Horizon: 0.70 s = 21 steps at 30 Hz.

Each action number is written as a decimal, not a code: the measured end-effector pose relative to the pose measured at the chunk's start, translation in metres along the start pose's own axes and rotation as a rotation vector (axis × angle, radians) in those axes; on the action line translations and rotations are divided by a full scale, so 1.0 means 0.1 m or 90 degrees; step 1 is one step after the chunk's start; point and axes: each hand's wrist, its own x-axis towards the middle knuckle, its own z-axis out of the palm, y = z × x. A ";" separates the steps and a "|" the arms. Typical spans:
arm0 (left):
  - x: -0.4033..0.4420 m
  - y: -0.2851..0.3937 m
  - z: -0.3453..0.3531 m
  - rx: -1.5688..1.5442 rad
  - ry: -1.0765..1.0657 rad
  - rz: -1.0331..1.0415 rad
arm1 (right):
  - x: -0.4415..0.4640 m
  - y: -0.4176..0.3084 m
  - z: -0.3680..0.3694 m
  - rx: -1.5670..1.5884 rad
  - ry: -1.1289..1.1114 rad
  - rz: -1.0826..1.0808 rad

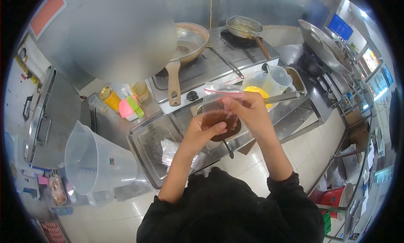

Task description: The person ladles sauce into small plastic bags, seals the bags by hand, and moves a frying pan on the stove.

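Note:
A clear zip-lock bag (223,91) with a red line along its top is held up in front of me between both hands. My left hand (205,130) is closed on the bag's lower left side. My right hand (251,107) pinches it near the upper right, just below the seal. Below and behind the bag is a metal container of brown sauce (219,138), partly hidden by my hands, with a dark spoon handle (229,149) sticking out towards me. I cannot tell whether any brown sauce is inside the bag.
A metal tray (139,136) holds a stack of clear bags (170,151). A large plastic measuring jug (105,159) stands at left. Behind are a gas stove (160,85), a frying pan (198,33) and a smaller pan (244,24). Plastic jugs (280,78) stand at right.

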 end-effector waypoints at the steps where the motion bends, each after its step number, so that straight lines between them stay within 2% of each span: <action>1: -0.01 0.01 0.01 -0.001 0.018 -0.010 | 0.00 0.00 0.01 0.000 -0.004 0.000; 3: -0.05 0.06 -0.02 0.033 0.001 0.005 | 0.01 -0.02 0.02 0.018 0.035 -0.004; 7: -0.09 0.15 -0.09 0.081 -0.012 0.075 | 0.04 0.00 -0.01 0.009 0.013 -0.018; 11: -0.12 0.25 -0.11 0.085 0.038 0.024 | 0.10 -0.12 -0.01 -0.039 -0.010 -0.007; 14: -0.13 0.32 -0.13 -0.008 0.045 -0.001 | 0.11 -0.18 0.01 -0.021 -0.014 -0.020; 16: -0.11 0.45 -0.02 0.174 0.141 0.132 | 0.10 -0.20 0.03 -0.014 -0.026 -0.026; 21: -0.12 0.44 -0.05 0.178 0.271 0.243 | 0.09 -0.20 0.09 0.014 -0.088 -0.072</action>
